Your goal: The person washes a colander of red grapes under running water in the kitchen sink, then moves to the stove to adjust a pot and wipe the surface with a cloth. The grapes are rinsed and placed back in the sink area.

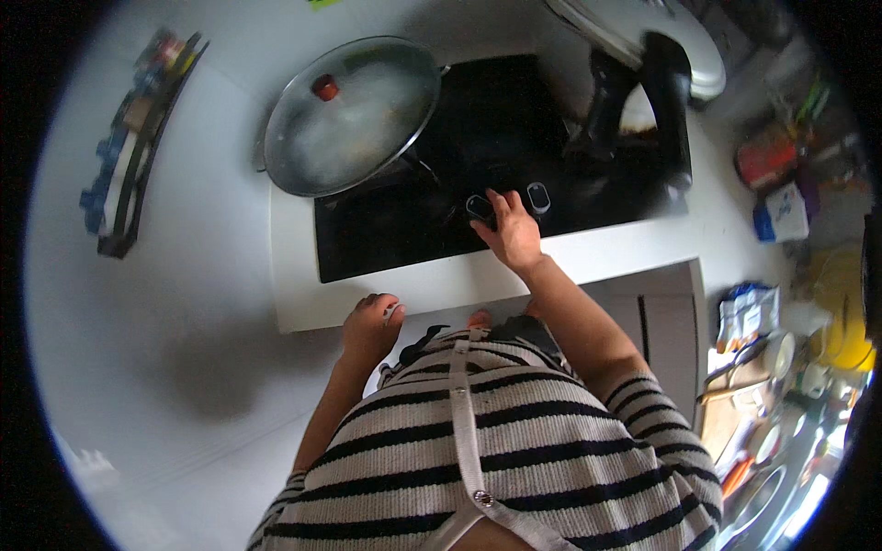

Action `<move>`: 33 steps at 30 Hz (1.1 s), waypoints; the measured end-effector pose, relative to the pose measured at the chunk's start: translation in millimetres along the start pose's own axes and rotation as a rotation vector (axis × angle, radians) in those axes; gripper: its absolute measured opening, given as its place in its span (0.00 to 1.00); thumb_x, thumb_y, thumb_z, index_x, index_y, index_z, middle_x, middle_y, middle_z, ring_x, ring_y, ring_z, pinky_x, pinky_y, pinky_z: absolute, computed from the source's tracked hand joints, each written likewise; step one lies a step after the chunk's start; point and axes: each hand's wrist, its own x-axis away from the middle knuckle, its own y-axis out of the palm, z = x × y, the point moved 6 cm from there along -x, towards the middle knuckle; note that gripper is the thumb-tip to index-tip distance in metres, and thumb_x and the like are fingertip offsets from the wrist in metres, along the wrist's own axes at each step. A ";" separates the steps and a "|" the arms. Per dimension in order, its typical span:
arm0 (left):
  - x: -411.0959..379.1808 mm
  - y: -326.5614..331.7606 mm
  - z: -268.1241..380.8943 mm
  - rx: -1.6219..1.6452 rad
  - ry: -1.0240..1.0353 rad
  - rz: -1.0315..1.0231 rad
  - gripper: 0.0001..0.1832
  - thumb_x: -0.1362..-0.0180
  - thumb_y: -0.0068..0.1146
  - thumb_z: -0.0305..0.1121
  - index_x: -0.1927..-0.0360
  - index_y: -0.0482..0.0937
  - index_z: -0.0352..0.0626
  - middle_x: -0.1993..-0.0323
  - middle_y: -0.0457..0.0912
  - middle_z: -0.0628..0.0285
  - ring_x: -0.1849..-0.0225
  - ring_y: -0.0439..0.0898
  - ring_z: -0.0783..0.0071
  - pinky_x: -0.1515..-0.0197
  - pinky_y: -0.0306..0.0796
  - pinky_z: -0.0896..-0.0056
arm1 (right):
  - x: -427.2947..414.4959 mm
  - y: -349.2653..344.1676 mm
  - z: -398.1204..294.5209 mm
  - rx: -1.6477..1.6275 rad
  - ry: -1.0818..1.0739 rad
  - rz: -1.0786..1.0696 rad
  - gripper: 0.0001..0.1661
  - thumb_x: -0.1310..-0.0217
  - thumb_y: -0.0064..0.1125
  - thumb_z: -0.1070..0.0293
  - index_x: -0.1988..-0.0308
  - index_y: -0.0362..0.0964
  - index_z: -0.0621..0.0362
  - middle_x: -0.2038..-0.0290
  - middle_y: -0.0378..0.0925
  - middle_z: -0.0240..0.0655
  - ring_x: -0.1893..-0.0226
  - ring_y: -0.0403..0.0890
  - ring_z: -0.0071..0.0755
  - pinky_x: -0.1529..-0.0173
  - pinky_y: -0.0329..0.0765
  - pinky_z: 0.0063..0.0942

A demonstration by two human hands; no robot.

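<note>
My right hand (510,231) reaches over the front of a black glass cooktop (400,234), its fingers around the left of two oval stove knobs (479,209). Just right of the hand is the other oval knob (539,198). My left hand (373,324) is at the front edge of the white countertop (303,303), fingers curled; whether something small is in it cannot be told. Behind, on the left of the cooktop, a wide pan stands under a fogged glass lid (358,124) with a reddish-brown lid knob (325,87).
At the cooktop's right side stands a white appliance or pot (661,41) with black handles, blurred. A wall rack (138,151) with small items hangs at left. Packets (747,313), a red container (766,162) and crowded kitchenware line the right counter.
</note>
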 end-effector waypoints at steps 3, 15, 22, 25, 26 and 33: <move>10.2 -2.2 -3.7 -0.042 0.050 0.006 0.11 0.41 0.60 0.38 0.59 0.79 0.42 0.65 0.82 0.54 0.62 0.81 0.55 0.59 0.75 0.58 | -6.4 -2.4 -5.8 0.014 -0.001 -0.001 0.33 0.42 0.65 0.53 0.43 0.68 0.58 0.54 0.70 0.45 0.55 0.78 0.50 0.57 0.80 0.40; 7.6 2.6 -19.0 -0.127 -0.005 -0.129 0.14 0.38 0.56 0.40 0.55 0.80 0.41 0.60 0.83 0.52 0.59 0.83 0.56 0.55 0.75 0.60 | -6.0 14.3 11.5 0.002 0.024 0.075 0.23 0.40 0.62 0.53 0.58 0.73 0.62 0.56 0.71 0.42 0.53 0.78 0.45 0.53 0.79 0.38; 0.8 -0.3 -23.3 -0.138 -0.055 -0.152 0.16 0.37 0.55 0.41 0.54 0.80 0.40 0.59 0.84 0.53 0.58 0.83 0.57 0.52 0.74 0.59 | -4.4 15.7 12.3 0.005 0.032 0.113 0.22 0.41 0.62 0.52 0.58 0.74 0.61 0.56 0.71 0.42 0.53 0.78 0.45 0.53 0.80 0.39; 1.6 0.8 -32.1 -0.122 -0.064 -0.157 0.16 0.37 0.54 0.41 0.54 0.80 0.40 0.60 0.84 0.52 0.58 0.83 0.57 0.53 0.75 0.59 | -4.0 17.0 12.0 0.002 0.017 0.146 0.23 0.41 0.62 0.52 0.58 0.74 0.62 0.57 0.72 0.42 0.54 0.79 0.45 0.54 0.80 0.39; 2.1 0.8 -34.3 -0.116 -0.068 -0.160 0.16 0.37 0.54 0.41 0.54 0.80 0.40 0.60 0.84 0.52 0.58 0.83 0.58 0.53 0.75 0.59 | -3.9 17.2 11.9 0.016 0.011 0.160 0.23 0.42 0.63 0.53 0.57 0.74 0.62 0.57 0.71 0.42 0.55 0.79 0.44 0.54 0.80 0.37; 2.8 -1.8 -27.9 -0.120 -0.033 -0.138 0.15 0.38 0.55 0.40 0.55 0.80 0.39 0.60 0.84 0.52 0.59 0.83 0.57 0.54 0.75 0.60 | -3.9 17.6 13.4 0.011 0.018 0.140 0.23 0.41 0.62 0.54 0.56 0.74 0.63 0.58 0.71 0.42 0.56 0.79 0.45 0.55 0.81 0.37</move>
